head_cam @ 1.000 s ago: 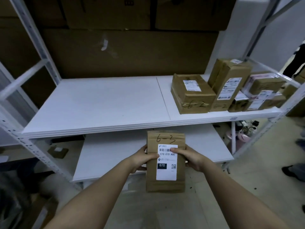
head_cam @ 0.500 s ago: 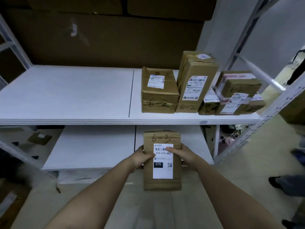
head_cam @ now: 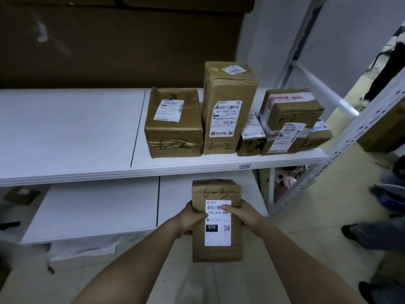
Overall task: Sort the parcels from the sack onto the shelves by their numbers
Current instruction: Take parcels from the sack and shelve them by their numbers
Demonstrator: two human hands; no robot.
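Left hand [head_cam: 192, 219] and right hand [head_cam: 245, 215] grip a brown parcel [head_cam: 217, 249] (marked 6-3) below the upper shelf [head_cam: 87, 170].

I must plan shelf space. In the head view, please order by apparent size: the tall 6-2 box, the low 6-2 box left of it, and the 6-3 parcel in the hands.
1. Tall 6-2 box.
2-3. Low 6-2 box and 6-3 parcel: they look alike; the parcel is nearer the camera, so their order is unsure.

The held parcel [head_cam: 217, 220] is brown with a white label. Above it, the brown parcels [head_cam: 175, 123] sit on a white shelf [head_cam: 72, 128].
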